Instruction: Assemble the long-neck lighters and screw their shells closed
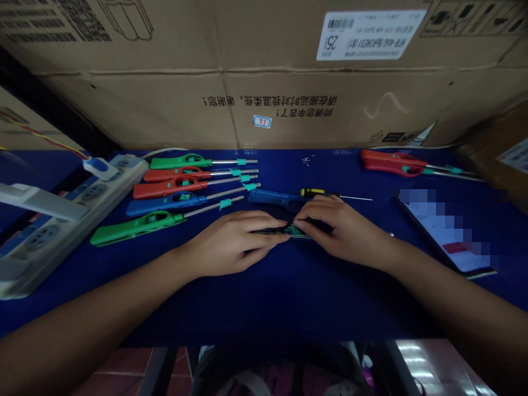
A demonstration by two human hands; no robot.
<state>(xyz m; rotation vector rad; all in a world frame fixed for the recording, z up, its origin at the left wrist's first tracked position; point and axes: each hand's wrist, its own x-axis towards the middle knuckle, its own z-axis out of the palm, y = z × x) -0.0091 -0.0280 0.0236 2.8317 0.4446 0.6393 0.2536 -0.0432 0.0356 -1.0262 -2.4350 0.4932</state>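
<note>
My left hand point(233, 242) and my right hand point(340, 228) meet at the middle of the blue table point(264, 291). Both pinch a small dark and green part point(293, 231) lying on the cloth between their fingertips. Just behind my right hand lie a blue lighter body point(274, 198) and a yellow-and-black screwdriver point(325, 193). To the left, a row of long-nozzle lighters point(181, 190) in green, red and blue lies side by side.
A grey power strip point(53, 231) runs along the left edge. Two red lighters point(396, 163) lie at the back right. A phone point(447, 231) rests at the right. Large cardboard boxes point(264, 71) wall off the back of the table.
</note>
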